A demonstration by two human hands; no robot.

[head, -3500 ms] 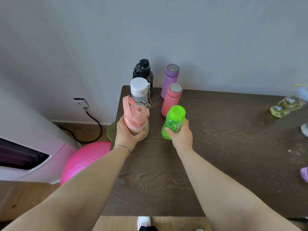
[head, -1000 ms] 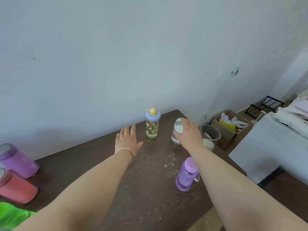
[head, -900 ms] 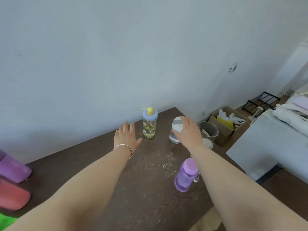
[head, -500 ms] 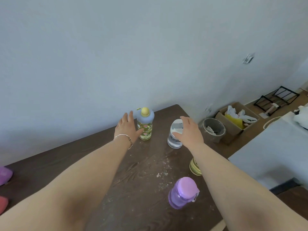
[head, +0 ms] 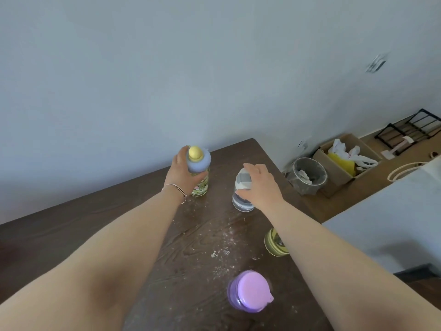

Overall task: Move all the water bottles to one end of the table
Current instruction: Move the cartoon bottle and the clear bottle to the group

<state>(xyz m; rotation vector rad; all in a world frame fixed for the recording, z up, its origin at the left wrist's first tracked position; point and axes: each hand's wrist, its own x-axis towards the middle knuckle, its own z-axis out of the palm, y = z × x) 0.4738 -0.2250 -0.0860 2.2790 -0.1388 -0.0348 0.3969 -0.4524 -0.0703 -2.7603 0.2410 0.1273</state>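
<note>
At the far right end of the dark wooden table stand several bottles. My left hand wraps around a clear flowered bottle with a blue lid and yellow knob. My right hand closes on a clear bottle with a white and grey lid. Nearer me stands a purple bottle, seen from above. A yellow-green bottle shows partly under my right forearm at the table's right edge.
White crumbs dot the table between the bottles. On the floor right of the table are a grey bucket, a cardboard box with bags, and a black wire rack. A pale grey surface lies right.
Both hands reached forward and closed around the two far bottles. The view swung right and down, so the left-end bottles left the frame.
</note>
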